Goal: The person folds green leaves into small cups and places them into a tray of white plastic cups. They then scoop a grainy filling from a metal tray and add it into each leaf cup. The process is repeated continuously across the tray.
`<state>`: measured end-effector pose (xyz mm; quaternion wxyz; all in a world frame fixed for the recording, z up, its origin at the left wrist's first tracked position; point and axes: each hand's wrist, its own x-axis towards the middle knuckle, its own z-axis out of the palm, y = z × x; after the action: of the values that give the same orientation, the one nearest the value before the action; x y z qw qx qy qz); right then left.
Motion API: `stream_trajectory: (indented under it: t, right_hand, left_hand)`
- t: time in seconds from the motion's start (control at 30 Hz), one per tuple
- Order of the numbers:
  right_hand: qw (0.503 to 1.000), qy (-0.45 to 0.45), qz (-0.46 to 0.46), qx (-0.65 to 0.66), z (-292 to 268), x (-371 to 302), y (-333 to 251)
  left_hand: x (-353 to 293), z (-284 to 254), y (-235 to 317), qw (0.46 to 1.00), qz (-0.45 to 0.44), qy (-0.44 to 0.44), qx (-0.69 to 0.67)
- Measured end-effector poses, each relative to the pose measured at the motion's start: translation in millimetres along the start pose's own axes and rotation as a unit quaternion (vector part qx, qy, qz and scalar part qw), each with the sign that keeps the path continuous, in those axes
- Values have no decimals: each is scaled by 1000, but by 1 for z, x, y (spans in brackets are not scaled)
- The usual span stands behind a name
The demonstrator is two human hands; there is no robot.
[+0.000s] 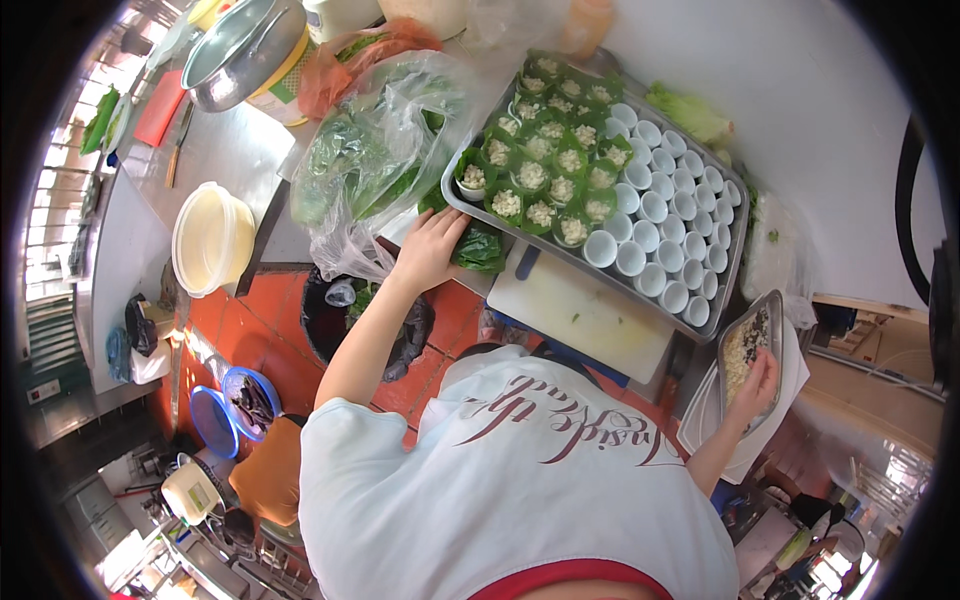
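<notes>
1. Left hand [428,250] flat on dark green leaves [478,247], fingers spread, pressing rather than gripping; leaves just beside the big tray's [600,275] near corner.
2. Right hand [757,382] dipping into small metal pan [748,350] of chopped filling, fingers curled; pinch itself impossible to tell.
3. Leaf-lined cups [530,178] ahead of left hand, empty white cups [660,215] toward right.
4. Steel counter, red tile floor below.

Your left hand [428,250] rests on green leaves [478,247] at the worktop [225,150] edge, beside the metal tray [585,262] of leaf-lined and empty white cups [655,205]. Your right hand [757,382] reaches into a small filling tray [748,340].
</notes>
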<state>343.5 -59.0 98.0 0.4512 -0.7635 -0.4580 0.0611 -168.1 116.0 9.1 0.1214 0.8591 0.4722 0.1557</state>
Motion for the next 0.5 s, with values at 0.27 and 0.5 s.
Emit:
stream_trajectory:
  t: [0.27, 0.5]
  right_hand:
    - [996, -21, 58, 71, 24, -42, -3]
    - [992, -73, 45, 89, 45, -67, -31]
  left_hand:
    - [-16, 0, -11, 991, 17, 100, -93]
    - [-47, 21, 19, 886, -198, 148, -393]
